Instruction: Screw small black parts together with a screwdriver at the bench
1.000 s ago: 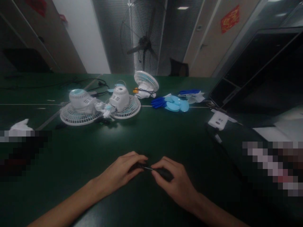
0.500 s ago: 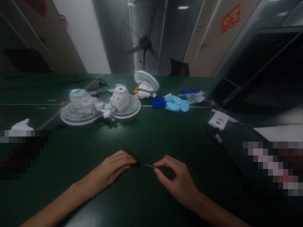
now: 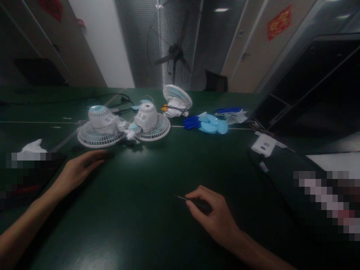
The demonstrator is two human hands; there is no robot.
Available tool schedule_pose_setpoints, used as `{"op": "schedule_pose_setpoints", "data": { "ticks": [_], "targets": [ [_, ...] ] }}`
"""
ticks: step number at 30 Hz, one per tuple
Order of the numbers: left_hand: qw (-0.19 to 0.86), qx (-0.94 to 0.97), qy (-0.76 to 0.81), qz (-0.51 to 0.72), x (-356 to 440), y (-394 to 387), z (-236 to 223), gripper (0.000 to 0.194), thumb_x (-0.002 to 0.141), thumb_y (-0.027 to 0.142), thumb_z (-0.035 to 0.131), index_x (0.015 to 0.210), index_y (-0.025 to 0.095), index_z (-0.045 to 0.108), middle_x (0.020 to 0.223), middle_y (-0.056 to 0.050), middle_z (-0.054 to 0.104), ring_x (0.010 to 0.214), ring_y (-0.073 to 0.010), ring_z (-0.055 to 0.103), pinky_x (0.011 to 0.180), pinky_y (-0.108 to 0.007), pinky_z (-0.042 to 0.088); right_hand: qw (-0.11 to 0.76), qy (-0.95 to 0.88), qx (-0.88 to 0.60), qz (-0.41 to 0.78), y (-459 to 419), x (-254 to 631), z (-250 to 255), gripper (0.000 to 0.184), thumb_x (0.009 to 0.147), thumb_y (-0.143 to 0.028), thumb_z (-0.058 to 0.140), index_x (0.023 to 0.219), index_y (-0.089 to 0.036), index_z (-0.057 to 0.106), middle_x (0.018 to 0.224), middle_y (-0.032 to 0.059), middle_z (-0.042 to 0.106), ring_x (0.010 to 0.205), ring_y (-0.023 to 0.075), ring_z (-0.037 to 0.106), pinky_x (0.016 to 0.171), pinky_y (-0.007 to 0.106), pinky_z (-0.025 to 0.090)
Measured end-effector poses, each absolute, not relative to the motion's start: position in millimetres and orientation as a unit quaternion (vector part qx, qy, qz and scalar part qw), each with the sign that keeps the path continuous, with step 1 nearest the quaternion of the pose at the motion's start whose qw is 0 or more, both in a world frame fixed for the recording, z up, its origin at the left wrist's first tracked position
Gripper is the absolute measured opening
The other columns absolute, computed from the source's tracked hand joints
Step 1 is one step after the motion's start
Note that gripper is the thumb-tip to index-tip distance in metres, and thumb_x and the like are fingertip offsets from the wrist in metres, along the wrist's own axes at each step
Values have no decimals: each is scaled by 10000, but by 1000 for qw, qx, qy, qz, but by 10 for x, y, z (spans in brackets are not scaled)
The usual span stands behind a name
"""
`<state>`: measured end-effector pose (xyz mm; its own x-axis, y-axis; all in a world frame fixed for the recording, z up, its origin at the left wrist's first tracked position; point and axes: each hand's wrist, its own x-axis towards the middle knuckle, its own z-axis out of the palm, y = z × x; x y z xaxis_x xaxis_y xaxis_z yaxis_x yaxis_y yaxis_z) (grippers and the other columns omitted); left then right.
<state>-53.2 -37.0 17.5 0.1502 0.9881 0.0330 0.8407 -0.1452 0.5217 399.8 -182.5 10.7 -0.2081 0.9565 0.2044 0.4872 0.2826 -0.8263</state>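
In the head view my right hand [image 3: 212, 210] is closed round the dark handle of a screwdriver [image 3: 181, 197], its thin metal shaft pointing left above the green table [image 3: 146, 225]. My left hand [image 3: 80, 168] is at the left, close in front of the left small white fan [image 3: 98, 127]. Its fingers are bent round a small dark object [image 3: 109, 154], too dim to name. A second white fan [image 3: 147, 122] lies face down beside the first, with small white parts between them.
A third fan [image 3: 176, 100] rests tilted at the back. Blue gloves [image 3: 191, 122] and light blue fan blades [image 3: 212, 124] lie right of it. Farther right are a white box [image 3: 263, 145] with a black cable and a large dark screen [image 3: 315, 78]. White crumpled material [image 3: 33, 146] lies far left.
My left hand has moved from beside the screwdriver tip away to the left and toward the fans, carrying the small dark object. My right hand has barely moved, still holding the screwdriver.
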Motion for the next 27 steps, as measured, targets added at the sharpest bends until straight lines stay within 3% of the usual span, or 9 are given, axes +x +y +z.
{"op": "schedule_pose_setpoints", "data": {
  "ticks": [4,8,14,19,27],
  "targets": [
    [159,721,655,159,-590,-366,268,796,844,807,562,1266,142,676,1234,-78,704,1044,-277,702,902,-326,556,371,-709,-503,327,-1822,3993,126,94,953,-173,655,987,-226,724,869,2,706,764,166,680,687,289,505],
    [160,729,651,136,-580,-368,325,732,832,854,511,1081,204,738,1139,-18,718,1020,-254,689,911,-322,553,369,-710,-502,328,-1828,3996,134,93,952,-171,653,978,-226,723,866,6,707,756,168,680,686,290,510],
    [139,697,682,172,-563,-379,288,834,783,909,480,1060,159,718,1043,-37,726,910,-248,701,793,-310,575,369,-711,-504,322,-1835,4001,108,86,951,-180,659,978,-229,725,861,4,712,763,172,685,697,296,516],
    [188,671,687,204,-506,-365,339,817,757,860,591,1177,166,692,1184,-71,734,980,-286,716,769,-312,593,365,-712,-508,320,-1829,3995,98,72,955,-195,664,980,-226,724,857,2,710,759,171,687,695,295,516],
    [201,693,667,184,-295,-390,395,726,858,759,583,1216,135,683,1174,-70,749,987,-271,726,808,-290,575,365,-711,-508,320,-1827,3987,129,84,939,-179,662,966,-223,728,845,5,713,754,173,689,689,297,517]
  ]
}}
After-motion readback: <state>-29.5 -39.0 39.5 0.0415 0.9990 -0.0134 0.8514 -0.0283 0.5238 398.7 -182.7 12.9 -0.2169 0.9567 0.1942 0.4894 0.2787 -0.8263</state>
